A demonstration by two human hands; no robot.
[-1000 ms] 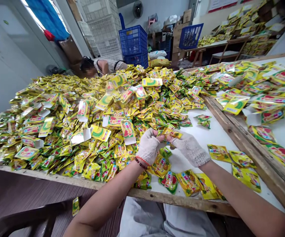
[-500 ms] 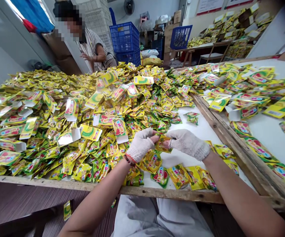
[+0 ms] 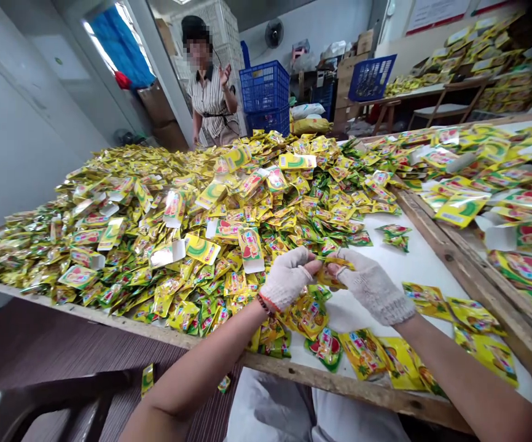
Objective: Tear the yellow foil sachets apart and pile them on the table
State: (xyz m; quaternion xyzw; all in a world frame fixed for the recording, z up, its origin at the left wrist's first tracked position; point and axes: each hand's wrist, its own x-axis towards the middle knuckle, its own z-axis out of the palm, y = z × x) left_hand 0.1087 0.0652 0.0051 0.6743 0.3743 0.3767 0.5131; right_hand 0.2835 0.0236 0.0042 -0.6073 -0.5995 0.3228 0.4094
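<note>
Centrally, the left hand [image 3: 289, 280] and the right hand [image 3: 374, 286], both gloved, hold 1 small yellow packet [image 3: 333, 274] between them, above the table [image 3: 418, 264] and at the near right side of a large pile [image 3: 192, 212]. The left thumb and fingers close on the packet's left edge; the right pinch its opposite side, so that the 2 hands nearly meet. Part of the packet is hidden by the fingers, and whether it is sealed or torn cannot be told. The step in hand appears to be the handling of this single packet, apart from the rest. The next move seems to call for 1 hand to keep its pinch while the other lets go, without snagging the neighbouring packets. Loose packets [image 3: 362, 353] lie flat in a rough row along the front rail [image 3: 293, 371]; more lie to the right of the right hand, before the divider [image 3: 450, 253]. Beyond the pile stands a co-worker [image 3: 213, 104], 1 hand raised.
</note>
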